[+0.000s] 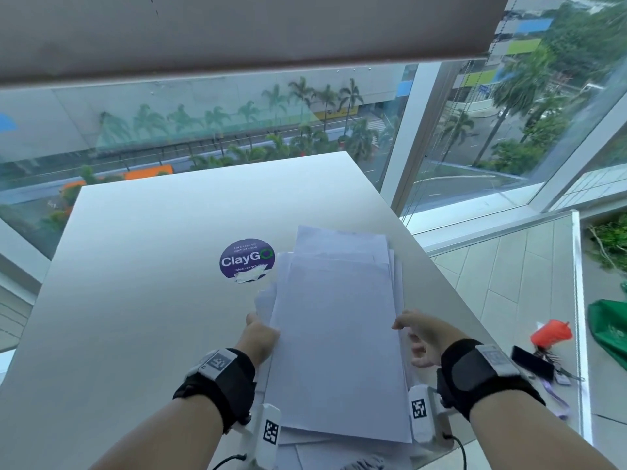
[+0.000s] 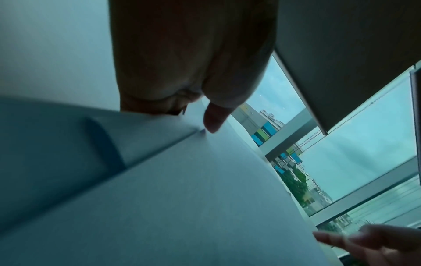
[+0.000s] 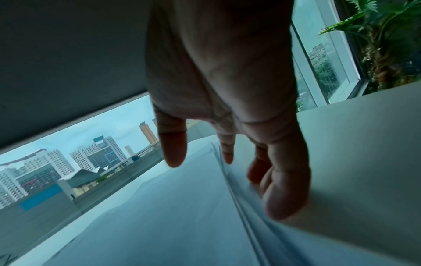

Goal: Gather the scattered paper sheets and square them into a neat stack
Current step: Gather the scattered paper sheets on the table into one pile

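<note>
Round purple sticker [image 1: 246,257] sits at 10 o'clock off the uneven pile of white paper sheets [image 1: 336,334] on the white table [image 1: 135,300]. Pile's 9 o'clock edge: left hand [image 1: 259,337], fingers hidden under sheets, grip unclear. 3 o'clock edge: right hand [image 1: 424,337], fingers apart, touching sheet edges.

Likely office pantry: ClayGo sticker [image 1: 246,258], high-rise windows [image 1: 475,147].

Left hand [image 1: 259,339] and right hand [image 1: 424,337] extended forward, palms inward.

bare table [image 1: 142,317] lay open left of and beyond the paper sheets [image 1: 339,334]; right of them only a narrow strip reached its edge. window glass [image 1: 237,130] closed the far side.
</note>
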